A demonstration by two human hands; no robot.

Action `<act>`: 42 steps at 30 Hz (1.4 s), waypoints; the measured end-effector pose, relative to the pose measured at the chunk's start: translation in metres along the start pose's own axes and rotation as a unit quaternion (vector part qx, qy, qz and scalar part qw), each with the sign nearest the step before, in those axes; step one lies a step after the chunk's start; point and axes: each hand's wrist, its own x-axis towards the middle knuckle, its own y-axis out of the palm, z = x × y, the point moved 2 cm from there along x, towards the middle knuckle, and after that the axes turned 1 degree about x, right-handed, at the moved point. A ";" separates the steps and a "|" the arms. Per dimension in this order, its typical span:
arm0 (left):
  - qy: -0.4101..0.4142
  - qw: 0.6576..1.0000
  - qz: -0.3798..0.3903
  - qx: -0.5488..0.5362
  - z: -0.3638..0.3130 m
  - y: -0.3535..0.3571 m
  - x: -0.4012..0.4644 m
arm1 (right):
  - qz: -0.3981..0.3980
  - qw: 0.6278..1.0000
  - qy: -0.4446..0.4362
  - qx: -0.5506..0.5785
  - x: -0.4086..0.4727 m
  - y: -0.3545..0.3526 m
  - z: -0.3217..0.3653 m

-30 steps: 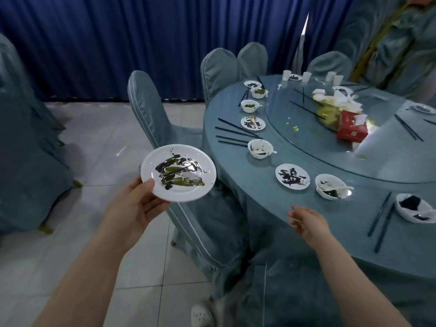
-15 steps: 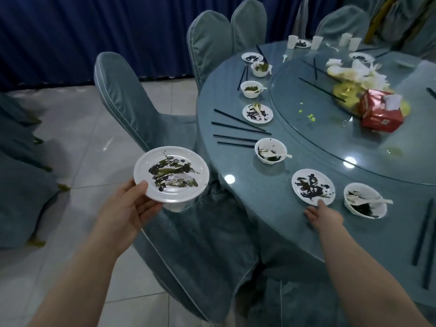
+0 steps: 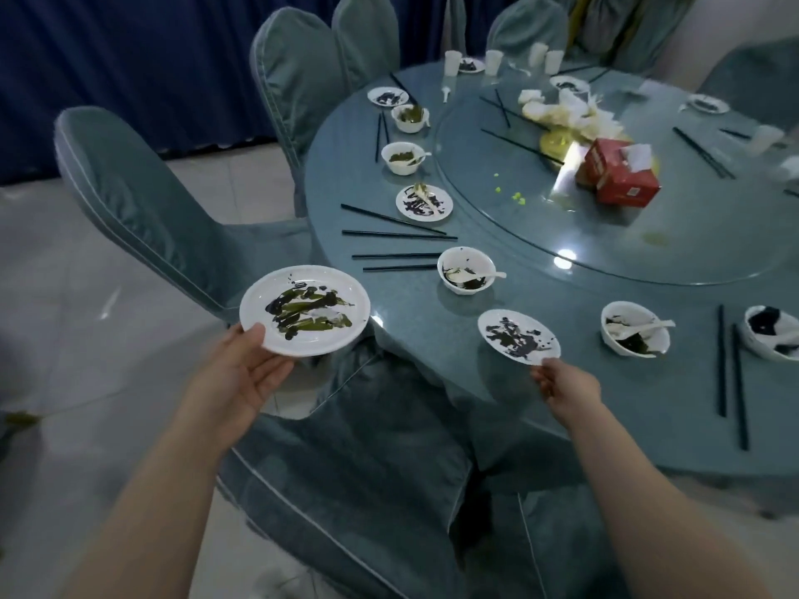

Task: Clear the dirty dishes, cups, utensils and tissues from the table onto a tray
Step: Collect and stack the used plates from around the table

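My left hand (image 3: 242, 373) holds a white plate (image 3: 305, 310) smeared with green and black sauce, out over the chair left of the table. My right hand (image 3: 562, 384) pinches the near rim of a smaller sauce-stained plate (image 3: 518, 335) at the edge of the round blue table (image 3: 410, 335); the plate tilts slightly. Dirty bowls with spoons (image 3: 465, 270) (image 3: 634, 329) sit close by, with black chopsticks (image 3: 397, 261) to the left. Farther along are another stained plate (image 3: 423, 203), more bowls (image 3: 404, 156), paper cups (image 3: 452, 62) and crumpled tissues (image 3: 562, 106).
A glass turntable (image 3: 605, 244) carries a red tissue box (image 3: 622, 172). Covered chairs (image 3: 142, 201) crowd the table's left side, one right below my arms. More chopsticks (image 3: 730, 373) lie at the right. Tiled floor (image 3: 65, 339) spreads to the left. No tray is in view.
My right hand has taken hold of the small stained plate's near rim and drawn it toward the table edge. The view has moved closer to the table. My left hand keeps its plate.
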 end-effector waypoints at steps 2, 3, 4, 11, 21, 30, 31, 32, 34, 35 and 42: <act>-0.010 1.000 0.014 0.002 -0.009 -0.013 0.010 | 0.015 1.000 -0.020 0.010 -0.026 0.009 0.000; -0.014 1.000 0.019 0.001 -0.014 -0.021 0.015 | 0.027 0.999 -0.026 0.016 -0.039 0.015 0.000; -0.019 1.000 0.023 0.001 -0.019 -0.031 0.018 | 0.043 0.998 -0.032 0.018 -0.053 0.022 -0.001; -0.013 0.998 0.055 0.025 -0.059 -0.093 0.030 | 0.149 0.983 -0.104 -0.012 -0.152 0.102 -0.023; 0.029 0.993 0.100 0.064 -0.103 -0.171 0.034 | 0.308 0.914 -0.182 -0.193 -0.251 0.267 -0.053; 0.059 0.995 0.051 0.061 -0.170 -0.253 0.084 | 0.410 0.861 -0.153 -0.259 -0.283 0.438 -0.088; 0.060 0.995 0.042 0.062 -0.180 -0.259 0.094 | 0.423 0.855 -0.148 -0.260 -0.284 0.458 -0.088; 0.062 0.996 0.035 0.063 -0.192 -0.263 0.105 | 0.434 0.850 -0.150 -0.259 -0.285 0.478 -0.086; 0.066 0.995 0.032 0.068 -0.217 -0.268 0.128 | 0.451 0.841 -0.166 -0.250 -0.283 0.516 -0.075; 0.068 0.994 0.037 0.071 -0.231 -0.268 0.140 | 0.458 0.837 -0.175 -0.243 -0.282 0.533 -0.069; 0.075 0.992 0.068 0.076 -0.292 -0.255 0.229 | 0.442 0.842 -0.217 -0.221 -0.252 0.612 -0.035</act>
